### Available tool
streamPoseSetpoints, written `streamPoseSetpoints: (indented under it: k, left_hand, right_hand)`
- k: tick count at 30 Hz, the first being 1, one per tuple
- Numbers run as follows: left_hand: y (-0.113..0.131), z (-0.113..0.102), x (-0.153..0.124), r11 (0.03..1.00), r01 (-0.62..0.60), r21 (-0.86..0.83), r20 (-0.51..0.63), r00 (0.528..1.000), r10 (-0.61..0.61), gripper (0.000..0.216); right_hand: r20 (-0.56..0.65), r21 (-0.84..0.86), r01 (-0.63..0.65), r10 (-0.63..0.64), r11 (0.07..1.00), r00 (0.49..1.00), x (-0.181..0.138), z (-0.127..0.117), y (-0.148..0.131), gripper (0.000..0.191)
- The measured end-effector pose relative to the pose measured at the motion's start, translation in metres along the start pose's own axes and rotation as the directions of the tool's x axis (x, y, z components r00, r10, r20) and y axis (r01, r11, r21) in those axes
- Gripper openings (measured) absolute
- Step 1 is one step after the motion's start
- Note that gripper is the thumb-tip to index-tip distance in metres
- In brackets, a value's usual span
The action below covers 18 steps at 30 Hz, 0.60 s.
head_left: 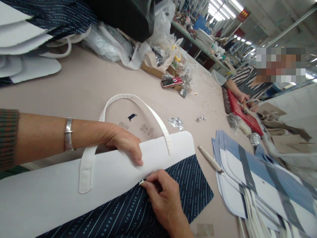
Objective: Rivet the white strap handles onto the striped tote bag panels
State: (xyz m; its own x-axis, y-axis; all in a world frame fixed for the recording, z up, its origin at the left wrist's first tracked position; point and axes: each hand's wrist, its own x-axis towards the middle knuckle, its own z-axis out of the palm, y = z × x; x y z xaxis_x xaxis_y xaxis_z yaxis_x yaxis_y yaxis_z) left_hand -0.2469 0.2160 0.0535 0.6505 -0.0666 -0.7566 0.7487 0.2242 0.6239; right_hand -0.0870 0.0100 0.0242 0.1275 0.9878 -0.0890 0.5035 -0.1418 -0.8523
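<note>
A white bag panel (49, 188) with a white strap handle (151, 112) stitched to it lies across the front of the table. Navy striped lining fabric (195, 185) with printed lettering joins its lower edge. My left hand (126, 143), wearing a metal bracelet, grips the panel's upper edge, thumb on the near face and the other fingers hidden behind. At the seam between white and navy, my right hand (163, 198) pinches a small pronged metal snap (141, 182) between thumb and forefinger.
Metal discs (175, 123), a white-handled tool (210, 159) and a red phone (171, 82) lie beyond the panel. Blue-and-white bag panels (262, 175) are stacked at right, more white panels (27, 36) at upper left. A co-worker (247, 79) handles straps over a red board (244, 114).
</note>
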Motion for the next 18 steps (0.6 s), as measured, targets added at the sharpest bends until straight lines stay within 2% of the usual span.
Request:
streamPoseSetpoints:
  k: [5, 9, 13, 15, 18]
  left_hand:
    - [0.001, 0.002, 0.000, 0.999, -0.027, 0.019, 0.015, 1.000, 0.027, 0.038]
    - [-0.003, 0.003, 0.002, 0.999, -0.052, -0.002, 0.024, 0.998, 0.052, 0.038]
    - [-0.004, 0.004, 0.003, 0.998, -0.064, -0.012, 0.011, 0.998, 0.064, 0.039]
    - [0.002, 0.007, 0.000, 0.996, -0.082, 0.038, -0.025, 0.996, 0.083, 0.040]
    - [0.018, 0.012, -0.013, 0.970, -0.099, 0.221, -0.096, 0.988, 0.123, 0.040]
  right_hand:
    - [0.008, 0.014, -0.018, 0.018, 1.000, 1.000, 0.004, 0.000, -0.003, 0.017]
    - [-0.015, -0.032, 0.010, -0.011, 0.999, 1.000, 0.009, 0.002, -0.008, 0.022]
    - [-0.033, -0.065, -0.012, 0.010, 0.998, 0.999, 0.011, 0.007, -0.009, 0.022]
    - [-0.034, 0.000, -0.052, 0.052, 0.999, 0.998, 0.011, 0.008, -0.008, 0.023]
    - [0.074, 0.239, -0.185, 0.172, 0.953, 0.982, 0.008, 0.001, -0.006, 0.022]
